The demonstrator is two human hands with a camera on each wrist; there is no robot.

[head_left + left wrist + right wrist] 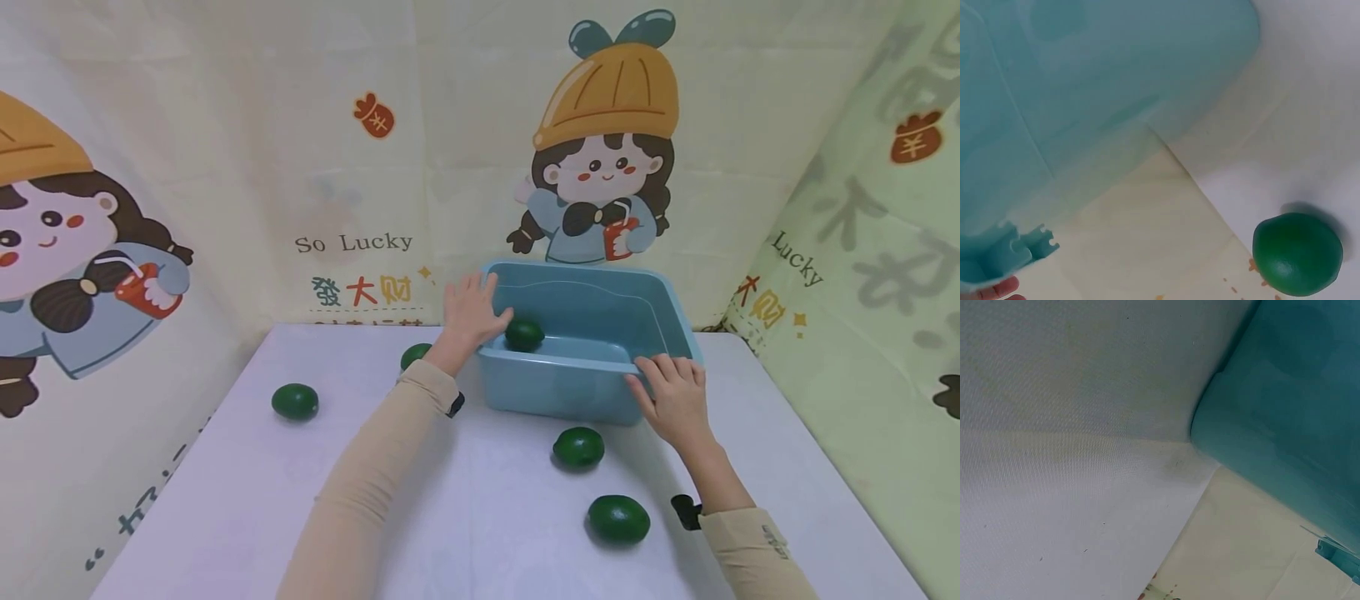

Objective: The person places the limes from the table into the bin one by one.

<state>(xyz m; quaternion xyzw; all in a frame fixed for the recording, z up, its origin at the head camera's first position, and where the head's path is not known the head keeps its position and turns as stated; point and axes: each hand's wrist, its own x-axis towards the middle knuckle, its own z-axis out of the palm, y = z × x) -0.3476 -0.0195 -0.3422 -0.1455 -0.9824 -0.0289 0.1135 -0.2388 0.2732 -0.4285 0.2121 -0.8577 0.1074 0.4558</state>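
Bright even light; wrist views soft, blurred.

The rectangular blue plastic tub point(592, 333) looks smooth and faintly glossy. The round green fruits point(578, 447) shine slightly. The white desk point(480, 517) is matt.
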